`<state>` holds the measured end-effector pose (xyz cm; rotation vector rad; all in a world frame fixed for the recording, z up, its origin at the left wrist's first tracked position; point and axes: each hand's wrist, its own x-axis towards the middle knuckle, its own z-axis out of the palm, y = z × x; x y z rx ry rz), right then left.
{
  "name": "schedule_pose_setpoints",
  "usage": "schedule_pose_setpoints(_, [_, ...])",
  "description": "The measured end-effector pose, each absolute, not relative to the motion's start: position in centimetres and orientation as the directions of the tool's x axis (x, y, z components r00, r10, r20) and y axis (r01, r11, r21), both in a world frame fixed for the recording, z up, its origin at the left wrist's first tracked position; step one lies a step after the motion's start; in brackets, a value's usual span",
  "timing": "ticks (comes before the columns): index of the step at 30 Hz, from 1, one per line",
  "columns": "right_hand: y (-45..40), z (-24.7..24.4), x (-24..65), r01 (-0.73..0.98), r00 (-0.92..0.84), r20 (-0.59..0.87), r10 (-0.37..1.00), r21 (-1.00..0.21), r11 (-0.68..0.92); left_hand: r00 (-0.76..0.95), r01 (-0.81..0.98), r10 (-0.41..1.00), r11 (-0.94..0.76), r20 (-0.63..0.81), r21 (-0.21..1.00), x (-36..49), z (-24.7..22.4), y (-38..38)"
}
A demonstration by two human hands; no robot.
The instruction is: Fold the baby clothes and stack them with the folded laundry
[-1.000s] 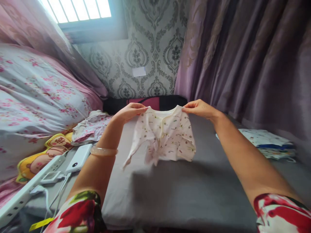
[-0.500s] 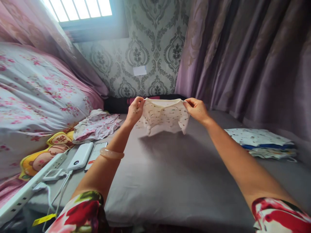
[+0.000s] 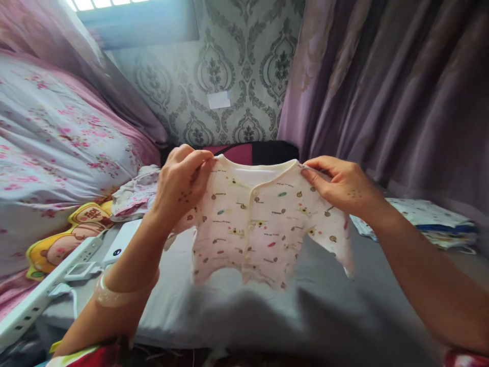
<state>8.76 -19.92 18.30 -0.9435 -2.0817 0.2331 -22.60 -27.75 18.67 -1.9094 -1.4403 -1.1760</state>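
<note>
A small white baby shirt (image 3: pixel 263 224) with a printed pattern and a buttoned front hangs spread out in the air above the grey bed. My left hand (image 3: pixel 187 178) pinches its left shoulder beside the neckline. At the opposite shoulder, my right hand (image 3: pixel 338 181) grips the cloth between thumb and fingers. Both sleeves dangle, the left one partly behind my left hand and wrist. The shirt's lower edge is blurred and hangs over the grey sheet (image 3: pixel 183 311).
Folded clothes (image 3: pixel 428 219) are stacked on the right. Crumpled clothing (image 3: pixel 135 193) lies at left, near a yellow cartoon cushion (image 3: pixel 57 250), a white power bank (image 3: pixel 124 239) and a power strip (image 3: pixel 49 280) with cables. Curtains (image 3: pixel 382 102) hang at right.
Both hands have drawn closer to me with the baby shirt, which now looks larger and hangs down more openly with its front showing. The view has tipped slightly downward.
</note>
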Motion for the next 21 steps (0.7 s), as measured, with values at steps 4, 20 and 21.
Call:
schedule_pose_setpoints(4, [-15.7,13.5,8.0,0.583,-0.536,0.421,0.732,-0.442,0.681,0.183,0.918,0.78,-0.354,0.598,0.181,-24.3,12.5,-22.7])
schedule_pose_setpoints(20, [-7.9,-1.1,5.0,0.81,-0.587,0.118,0.801,0.106,0.577,0.158,0.973,0.897,-0.212,0.413,0.088,-24.8,-3.4,-14.2])
schedule_pose_setpoints(21, [-7.3,-1.2,4.8,0.809,-0.588,0.12,0.8,0.111,0.578,0.153,0.976,0.896,-0.204,0.418,0.081,-25.0,-3.3,-13.8])
